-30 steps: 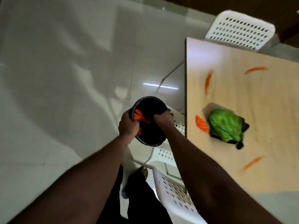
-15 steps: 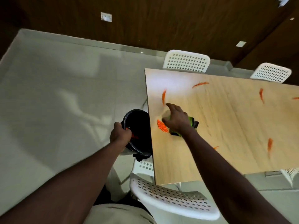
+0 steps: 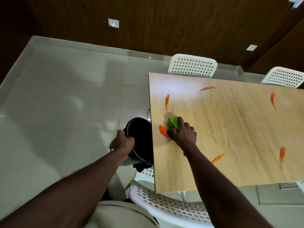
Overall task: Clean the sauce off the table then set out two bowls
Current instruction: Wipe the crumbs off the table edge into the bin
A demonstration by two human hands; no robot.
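Observation:
My right hand point(image 3: 184, 134) presses a green cloth point(image 3: 173, 122) flat on the light wooden table point(image 3: 230, 137), near its left edge. An orange sauce patch point(image 3: 162, 130) lies just left of the cloth, touching it. Several more orange sauce streaks mark the tabletop, such as one point(image 3: 167, 101) above the cloth and one point(image 3: 282, 155) at the right. My left hand point(image 3: 124, 143) grips the rim of a black-lined bin point(image 3: 139, 140) held just beside the table's left edge. No bowls are in view.
A white perforated chair point(image 3: 167, 209) stands at the near edge of the table, below my arms. Two more white chairs point(image 3: 192, 65) point(image 3: 283, 76) stand at the far side. Pale tiled floor point(image 3: 65, 112) stretches to the left; a dark wooden wall is behind.
My right hand left the bin, reached onto the table and closed over the green cloth. The view swung up and right. My left hand kept hold of the bin.

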